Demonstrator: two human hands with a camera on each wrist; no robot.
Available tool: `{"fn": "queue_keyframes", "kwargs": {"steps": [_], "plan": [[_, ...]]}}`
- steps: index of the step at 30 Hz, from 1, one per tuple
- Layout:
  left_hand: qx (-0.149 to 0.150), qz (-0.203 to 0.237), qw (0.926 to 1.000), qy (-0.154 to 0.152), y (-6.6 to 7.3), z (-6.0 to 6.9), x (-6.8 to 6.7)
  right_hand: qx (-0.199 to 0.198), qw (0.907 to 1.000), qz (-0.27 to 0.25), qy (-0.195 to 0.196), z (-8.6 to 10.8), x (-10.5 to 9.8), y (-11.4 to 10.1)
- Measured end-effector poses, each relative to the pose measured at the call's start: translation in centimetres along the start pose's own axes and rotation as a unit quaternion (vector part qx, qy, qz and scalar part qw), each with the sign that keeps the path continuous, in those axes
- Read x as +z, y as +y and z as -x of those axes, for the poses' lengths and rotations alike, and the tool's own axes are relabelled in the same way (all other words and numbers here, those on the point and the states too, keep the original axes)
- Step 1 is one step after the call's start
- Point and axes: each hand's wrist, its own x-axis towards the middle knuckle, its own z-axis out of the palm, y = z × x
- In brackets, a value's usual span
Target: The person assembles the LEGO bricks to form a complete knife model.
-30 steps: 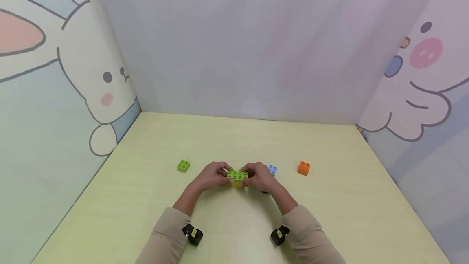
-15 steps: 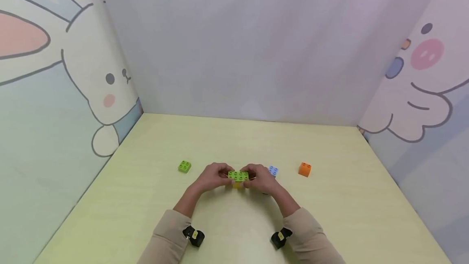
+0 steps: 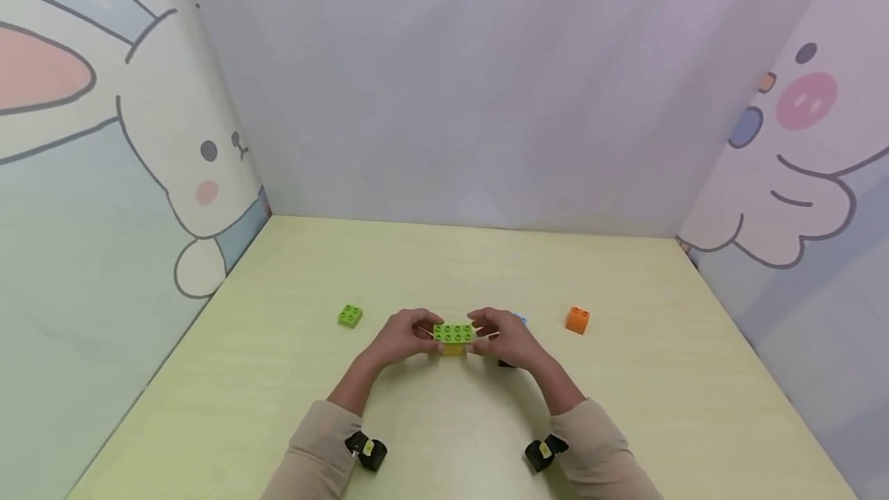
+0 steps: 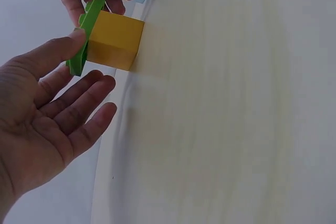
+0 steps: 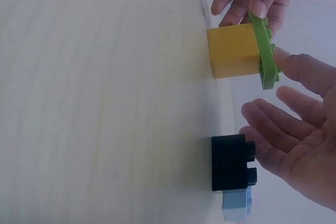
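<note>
A flat green brick (image 3: 453, 332) lies across the top of a yellow brick (image 3: 454, 349), overhanging it at both sides, as the right wrist view shows. My left hand (image 3: 405, 336) pinches the green brick's left end between thumb and index finger; its other fingers (image 4: 86, 93) are spread in the left wrist view. At the opposite end is my right hand (image 3: 508, 339), its fingers loosened and apart from the brick. Its thumb is at the green brick's edge; whether it touches I cannot tell. Below that hand stands a black brick (image 5: 229, 162).
A light blue brick (image 5: 234, 204) stands beside the black one, mostly hidden by my right hand in the head view. An orange brick (image 3: 577, 320) lies to the right, a small green brick (image 3: 350, 315) to the left. Printed panels wall the table (image 3: 444, 268) at the sides.
My right hand has loosened its fingers from the green brick and shifted slightly right, covering more of the light blue brick. My left hand keeps its hold; the stacked bricks stay about where they were.
</note>
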Motion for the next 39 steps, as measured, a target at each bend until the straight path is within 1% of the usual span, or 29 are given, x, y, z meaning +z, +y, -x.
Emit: {"fn": "queue_keyframes", "kwargs": {"steps": [5,7,13,17,20,25,31,38,39], "plan": [[-0.011,0.021,0.9996,0.015,0.0,0.0,0.2,-0.011,0.9997,0.021,-0.008,0.8,-1.0,0.7],[-0.011,0.024,0.9995,0.019,-0.1,0.0,0.3,-0.013,0.9998,0.012,-0.012,1.2,-1.5,0.9],[-0.014,0.010,0.9995,0.027,0.0,0.0,0.4,-0.021,0.9995,-0.004,-0.025,2.6,-3.0,1.2],[-0.013,0.006,0.9996,0.026,0.1,0.0,0.3,-0.031,0.9991,-0.009,-0.028,3.3,-3.7,1.6],[-0.009,-0.004,0.9997,0.023,0.1,0.1,0.2,-0.031,0.9990,-0.016,-0.027,3.7,-4.2,1.8],[-0.007,-0.023,0.9995,0.021,0.2,0.0,0.1,-0.010,0.9992,-0.028,-0.026,4.4,-4.6,2.2],[-0.015,-0.017,0.9996,0.015,0.2,0.0,0.3,0.016,0.9986,-0.043,-0.026,5.2,-4.7,3.0],[-0.012,-0.010,0.9998,0.012,0.0,-0.1,0.2,0.045,0.9986,-0.019,-0.022,5.3,-4.8,3.6],[-0.012,-0.008,0.9998,0.012,0.0,-0.1,0.2,0.048,0.9985,-0.016,-0.022,5.3,-4.8,3.2]]}}
